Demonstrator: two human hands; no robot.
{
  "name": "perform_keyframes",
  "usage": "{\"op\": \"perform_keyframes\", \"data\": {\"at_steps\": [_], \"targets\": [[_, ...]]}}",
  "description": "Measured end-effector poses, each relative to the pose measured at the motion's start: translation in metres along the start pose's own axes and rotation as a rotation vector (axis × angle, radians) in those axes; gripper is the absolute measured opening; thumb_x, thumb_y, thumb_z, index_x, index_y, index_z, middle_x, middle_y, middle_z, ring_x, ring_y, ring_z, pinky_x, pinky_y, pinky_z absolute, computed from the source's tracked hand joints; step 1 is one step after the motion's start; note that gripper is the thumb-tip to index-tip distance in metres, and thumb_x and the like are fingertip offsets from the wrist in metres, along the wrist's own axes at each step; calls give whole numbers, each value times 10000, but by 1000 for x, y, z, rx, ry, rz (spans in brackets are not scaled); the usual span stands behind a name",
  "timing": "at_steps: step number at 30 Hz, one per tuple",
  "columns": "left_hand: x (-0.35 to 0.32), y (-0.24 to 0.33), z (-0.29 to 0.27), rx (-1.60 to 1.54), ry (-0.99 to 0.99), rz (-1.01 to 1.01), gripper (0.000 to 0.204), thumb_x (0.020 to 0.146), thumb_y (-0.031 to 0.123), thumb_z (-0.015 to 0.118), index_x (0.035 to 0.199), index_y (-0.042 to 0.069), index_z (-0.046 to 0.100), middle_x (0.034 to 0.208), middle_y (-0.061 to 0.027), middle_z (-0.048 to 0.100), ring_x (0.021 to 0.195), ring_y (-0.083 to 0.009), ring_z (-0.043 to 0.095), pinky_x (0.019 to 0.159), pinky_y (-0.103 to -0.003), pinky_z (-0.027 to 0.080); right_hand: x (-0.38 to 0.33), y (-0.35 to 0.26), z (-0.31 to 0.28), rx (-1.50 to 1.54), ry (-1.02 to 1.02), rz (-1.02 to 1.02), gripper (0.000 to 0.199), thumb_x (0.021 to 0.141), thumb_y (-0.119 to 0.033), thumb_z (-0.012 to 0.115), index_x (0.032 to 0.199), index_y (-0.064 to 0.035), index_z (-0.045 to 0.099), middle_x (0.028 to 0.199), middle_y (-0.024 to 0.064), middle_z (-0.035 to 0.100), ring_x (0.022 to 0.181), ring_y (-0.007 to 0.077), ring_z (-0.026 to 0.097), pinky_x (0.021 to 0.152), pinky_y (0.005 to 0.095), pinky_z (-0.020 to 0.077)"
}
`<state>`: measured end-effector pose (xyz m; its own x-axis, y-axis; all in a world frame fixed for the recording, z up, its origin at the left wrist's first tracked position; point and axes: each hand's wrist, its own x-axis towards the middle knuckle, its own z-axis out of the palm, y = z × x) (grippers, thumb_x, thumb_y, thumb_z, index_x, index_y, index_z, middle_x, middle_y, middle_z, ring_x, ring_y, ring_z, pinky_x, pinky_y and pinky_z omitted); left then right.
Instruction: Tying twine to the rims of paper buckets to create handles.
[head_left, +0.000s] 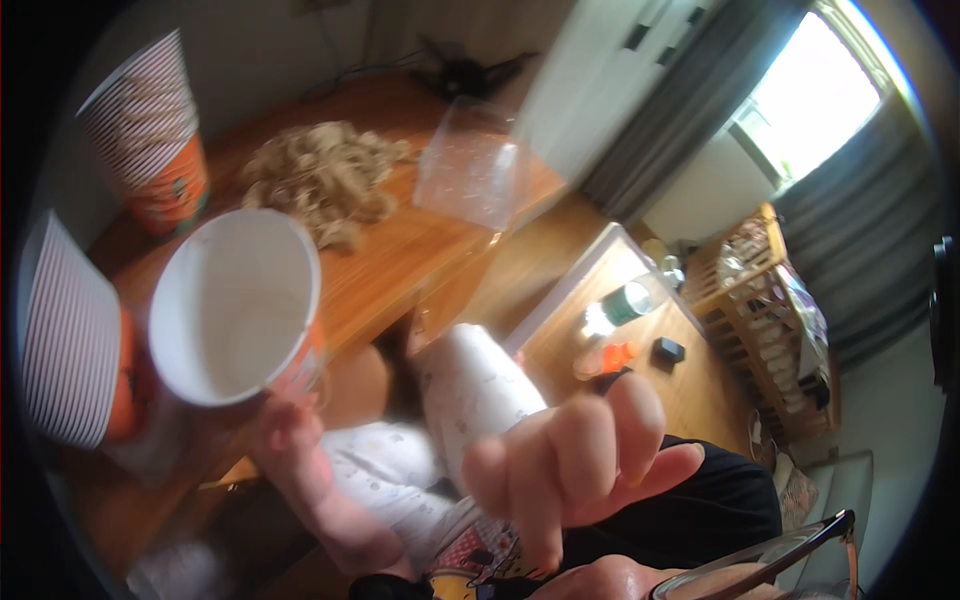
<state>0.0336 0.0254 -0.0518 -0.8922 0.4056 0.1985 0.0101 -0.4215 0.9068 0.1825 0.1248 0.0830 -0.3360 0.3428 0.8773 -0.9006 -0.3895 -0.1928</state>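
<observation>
A large white paper bucket (235, 305) with an orange outside lies tilted at the left, its wide mouth facing me, and it looks bare inside. My left hand (292, 435) has its fingers bent against the bucket's lower near side, gripping it there; a thin loop shows beside the fingertips. My right hand (580, 460) is raised close in front of me, over my lap. Its fingers are loosely bent and apart, with nothing visible in them. A tan heap of crumpled strips or cords (325, 180) lies on the wooden table (385, 275) behind the bucket.
Nested stacks of orange and white paper buckets, one far left (165, 180) and one near left (75, 350), flank the bucket. A clear plastic container (475, 170) sits at the table's far right end. A lower table (700, 370) holds a jar (625, 303) and a black box (668, 350).
</observation>
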Motion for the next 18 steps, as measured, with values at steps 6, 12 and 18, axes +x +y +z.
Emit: {"op": "perform_keyframes", "data": {"at_steps": [6, 12, 18], "targets": [[-7, 6, 10, -131, -67, 103, 224, 842, 193, 705, 942, -6, 671, 853, -39, 620, 543, -41, 377, 477, -212, 260, -7, 10, -54, -1139, -411, 239, 187, 723, -72, 758, 844, -96, 616, 902, 76, 622, 797, 247, 596, 680, 360, 420], [-8, 29, 21, -137, -88, -62, 109, 831, 61, 703, 891, -27, 724, 821, -63, 704, 726, -75, 610, 676, -192, 472, -18, 35, -60, -1699, -404, 123, 327, 605, -122, 817, 900, -133, 676, 1011, 43, 628, 914, 238, 570, 783, 346, 439], [-10, 28, 15, -65, -71, -97, 117, 829, 69, 695, 886, -30, 720, 774, -42, 688, 690, -69, 588, 626, -186, 444, -24, 46, -63, -1760, -401, 121, 307, 616, -118, 806, 907, -162, 719, 1029, 7, 632, 931, 224, 556, 805, 340, 437]]}}
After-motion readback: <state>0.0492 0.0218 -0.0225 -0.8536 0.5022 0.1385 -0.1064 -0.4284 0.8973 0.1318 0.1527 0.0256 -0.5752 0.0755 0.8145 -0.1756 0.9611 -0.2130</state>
